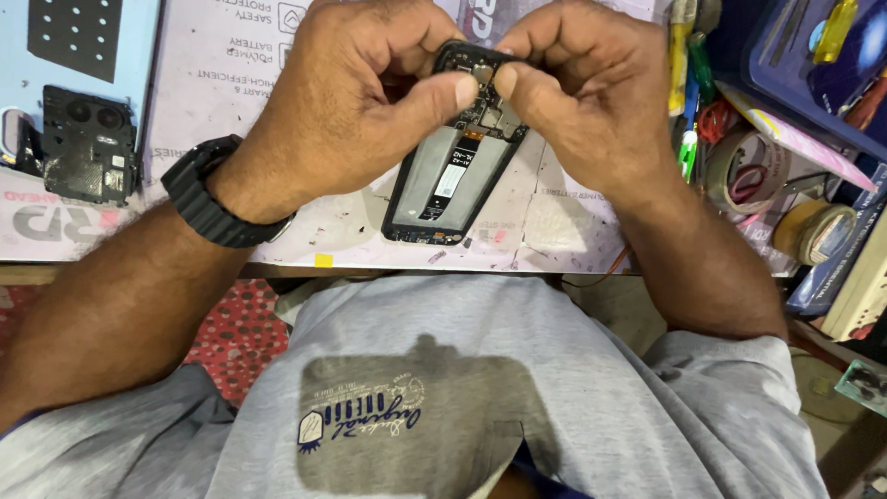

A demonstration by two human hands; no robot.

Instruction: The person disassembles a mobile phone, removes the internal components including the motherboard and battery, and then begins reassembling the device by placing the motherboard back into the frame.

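Note:
An opened smartphone (450, 180) with its back cover off lies tilted above the work mat, its battery bay and circuit board exposed. My left hand (356, 92) grips the phone's upper end from the left, thumb pressed onto the board. My right hand (577, 83) holds the same end from the right, its thumb tip meeting the left thumb over the board near the camera area. A black watch (211, 205) sits on my left wrist. The top of the phone is hidden by my fingers.
A black camera-frame part (88, 143) lies at the left on the white printed mat (240, 83). Rolls of tape (753, 171) and another roll (815, 231), screwdrivers and pens (688, 83), and boxes crowd the right side. The table edge (323, 268) runs just below the phone.

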